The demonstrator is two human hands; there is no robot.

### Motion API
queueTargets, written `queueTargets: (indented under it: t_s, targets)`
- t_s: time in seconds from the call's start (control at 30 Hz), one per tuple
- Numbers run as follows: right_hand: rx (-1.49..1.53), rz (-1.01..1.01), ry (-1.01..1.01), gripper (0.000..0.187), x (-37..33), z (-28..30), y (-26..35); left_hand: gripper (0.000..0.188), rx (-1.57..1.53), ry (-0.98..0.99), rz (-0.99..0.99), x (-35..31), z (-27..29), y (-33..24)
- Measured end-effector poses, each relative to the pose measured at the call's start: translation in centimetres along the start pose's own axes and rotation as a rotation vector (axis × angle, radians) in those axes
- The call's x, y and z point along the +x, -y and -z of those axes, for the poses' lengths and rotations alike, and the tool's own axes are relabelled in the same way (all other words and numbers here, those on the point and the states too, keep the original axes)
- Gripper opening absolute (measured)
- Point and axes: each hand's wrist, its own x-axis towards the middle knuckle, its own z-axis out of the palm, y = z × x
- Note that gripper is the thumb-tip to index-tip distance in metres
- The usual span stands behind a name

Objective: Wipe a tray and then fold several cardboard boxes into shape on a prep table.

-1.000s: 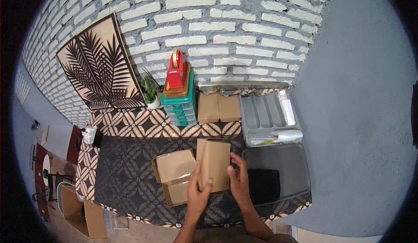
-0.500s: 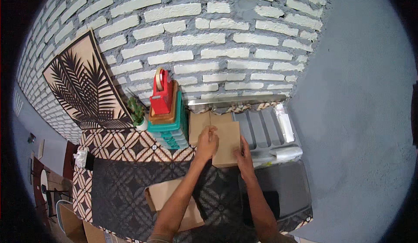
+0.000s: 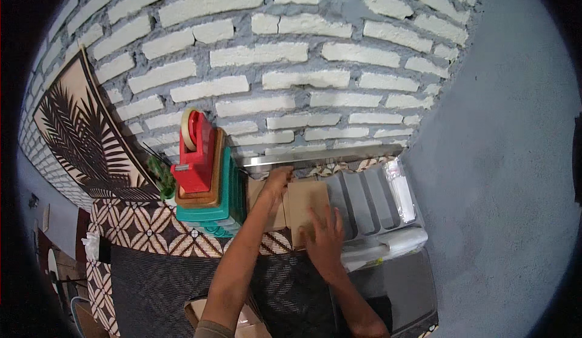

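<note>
head cam: closed brown cardboard box (image 3: 305, 202) is right at my hands, near the far end of the table, long side pointing toward the wall. my left hand (image 3: 277, 183) is at its far left corner, fingers bunched and partly hidden; can't tell whether they pinch the box or just touch it. my right hand (image 3: 324, 241) is spread over the near right part, fingers fanned and unclenched, thumb toward the near edge. can't tell if the box's full weight sits on what's below.

edges: left side of the box is just beside a second brown box (image 3: 276, 217), then the teal drawer unit (image 3: 233, 192) with a red tape dispenser (image 3: 200, 162) on top. right side is tight to the gray compartment tray (image 3: 364, 198). far side: metal strip (image 3: 339, 154) along the foot of the brick wall (image 3: 303, 53), so short room that way.

room: most of it is on the near side, over the dark mat (image 3: 163, 283), well left of my left forearm. an opened carton (image 3: 251, 326) lies partly under that forearm. smooth gray lid (image 3: 406, 289) sits near right, beside my right forearm.
</note>
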Motion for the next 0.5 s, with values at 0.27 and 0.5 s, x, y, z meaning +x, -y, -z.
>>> queueTargets:
  t_s: [0.27,0.5]
  targets:
    - [-0.127,0.151,0.104,0.059,1.4,-2.2,0.1,0.034,-0.084,-0.037,-0.191,2.5,-0.1,0.3]
    - [-0.077,0.182,0.013,0.057,4.4,-5.4,-0.6,0.028,0.341,-0.272,-0.56,-0.1,-1.4,-0.7]
